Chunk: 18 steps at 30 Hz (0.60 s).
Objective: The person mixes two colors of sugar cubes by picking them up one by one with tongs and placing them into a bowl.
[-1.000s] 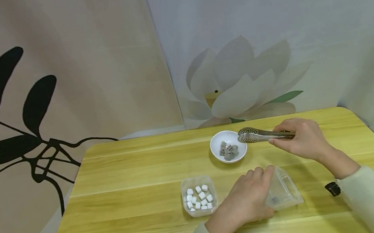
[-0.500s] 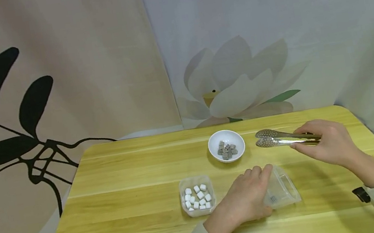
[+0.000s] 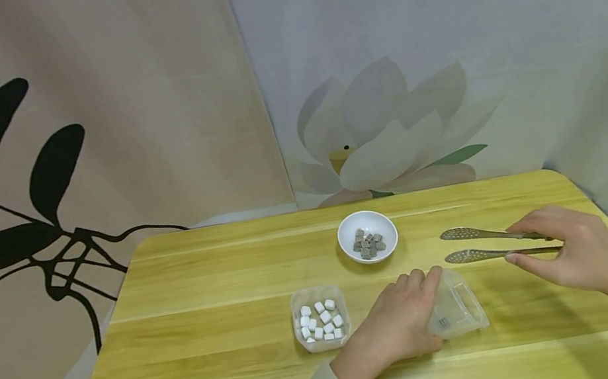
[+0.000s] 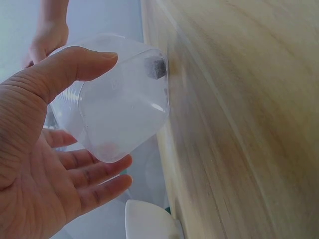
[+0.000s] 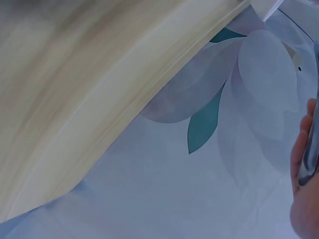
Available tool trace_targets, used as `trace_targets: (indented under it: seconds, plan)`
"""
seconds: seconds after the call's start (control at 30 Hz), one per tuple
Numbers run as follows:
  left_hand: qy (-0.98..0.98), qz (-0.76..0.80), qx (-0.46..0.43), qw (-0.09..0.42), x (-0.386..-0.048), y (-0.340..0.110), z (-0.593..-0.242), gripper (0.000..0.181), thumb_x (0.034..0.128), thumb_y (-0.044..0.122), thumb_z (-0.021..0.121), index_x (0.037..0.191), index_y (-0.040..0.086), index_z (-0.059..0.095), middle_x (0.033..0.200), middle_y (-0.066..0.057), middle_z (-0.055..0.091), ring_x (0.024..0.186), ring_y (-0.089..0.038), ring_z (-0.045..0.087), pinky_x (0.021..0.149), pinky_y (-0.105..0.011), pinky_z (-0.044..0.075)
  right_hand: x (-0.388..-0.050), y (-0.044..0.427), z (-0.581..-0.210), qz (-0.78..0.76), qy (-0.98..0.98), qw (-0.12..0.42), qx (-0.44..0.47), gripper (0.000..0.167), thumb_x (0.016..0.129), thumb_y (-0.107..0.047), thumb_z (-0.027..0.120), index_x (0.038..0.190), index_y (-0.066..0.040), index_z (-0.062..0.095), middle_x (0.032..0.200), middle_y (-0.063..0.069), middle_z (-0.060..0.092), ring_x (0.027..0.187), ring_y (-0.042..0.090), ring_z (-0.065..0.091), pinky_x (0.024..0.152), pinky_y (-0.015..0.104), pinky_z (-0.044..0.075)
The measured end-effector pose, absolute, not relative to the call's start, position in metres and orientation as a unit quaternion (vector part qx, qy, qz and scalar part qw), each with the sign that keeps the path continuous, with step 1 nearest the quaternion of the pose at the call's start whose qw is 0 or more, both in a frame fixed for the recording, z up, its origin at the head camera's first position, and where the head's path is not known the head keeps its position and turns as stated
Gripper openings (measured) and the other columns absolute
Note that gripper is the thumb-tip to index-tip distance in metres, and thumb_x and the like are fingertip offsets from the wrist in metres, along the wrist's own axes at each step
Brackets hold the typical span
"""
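My left hand [image 3: 390, 329] grips a clear plastic container [image 3: 458, 308] that lies on its side, its mouth facing right. Through its base in the left wrist view, one grey cube [image 4: 156, 68] shows inside. My right hand [image 3: 576, 248] holds metal tongs [image 3: 474, 255] above the table, the two perforated tips spread apart with nothing between them. Left of the tongs stands a white bowl [image 3: 385, 226] with several grey cubes [image 3: 369, 245]. The right wrist view catches only part of that hand and a tong arm [image 5: 310, 154].
To the left of my left hand, a clear tub [image 3: 315, 295] holds several white cubes [image 3: 325, 317]. Everything stands on a wooden table [image 3: 202, 340], with a printed curtain [image 3: 175, 104] behind its far edge.
My right hand has drawn the tongs away from the bowl, to the right and nearer to me. Their tips have spread wider. My left hand and the container have stayed put.
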<state>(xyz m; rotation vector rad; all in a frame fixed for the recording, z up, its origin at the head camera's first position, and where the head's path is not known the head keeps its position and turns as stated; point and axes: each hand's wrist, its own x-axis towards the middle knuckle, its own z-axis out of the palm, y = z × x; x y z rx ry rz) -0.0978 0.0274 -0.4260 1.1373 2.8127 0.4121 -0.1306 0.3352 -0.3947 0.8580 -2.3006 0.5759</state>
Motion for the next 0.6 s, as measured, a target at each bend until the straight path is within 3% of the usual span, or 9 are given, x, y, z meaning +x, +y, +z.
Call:
trace_targets:
  seconds: [0.17, 0.3, 0.6]
  plan:
    - [0.918, 0.135, 0.370, 0.040, -0.098, 0.027, -0.426, 0.101, 0.0715, 0.039, 0.096, 0.150, 0.013, 0.037, 0.117, 0.001, 0.057, 0.098, -0.011, 0.054, 0.081, -0.023, 0.049, -0.121, 0.342, -0.394, 0.233, -0.865, 0.292, 0.334, 0.037, 0.084, -0.054, 0.080, 0.091, -0.017, 0.080, 0.085, -0.004, 0.073, 0.079, -0.004, 0.061, 0.064, 0.021, 0.048]
    - [0.919, 0.133, 0.369, 0.043, -0.098, 0.027, -0.426, 0.104, 0.0724, 0.039, 0.095, 0.153, 0.013, 0.035, 0.121, 0.000, 0.058, 0.101, -0.011, 0.055, 0.084, -0.023, 0.050, -0.113, 0.348, -0.398, 0.233, -0.867, 0.277, 0.341, 0.033, 0.075, -0.046, 0.089, 0.091, -0.019, 0.080, 0.085, -0.006, 0.073, 0.076, 0.000, 0.064, 0.066, 0.019, 0.051]
    - [0.919, 0.132, 0.370, 0.043, -0.097, 0.027, -0.426, 0.105, 0.0727, 0.039, 0.095, 0.154, 0.012, 0.035, 0.122, 0.000, 0.058, 0.101, -0.011, 0.055, 0.084, -0.022, 0.050, -0.106, 0.345, -0.408, 0.191, -0.873, 0.253, 0.369, 0.036, 0.089, -0.063, 0.072, 0.091, -0.027, 0.078, 0.088, -0.016, 0.071, 0.072, 0.005, 0.066, 0.060, 0.019, 0.051]
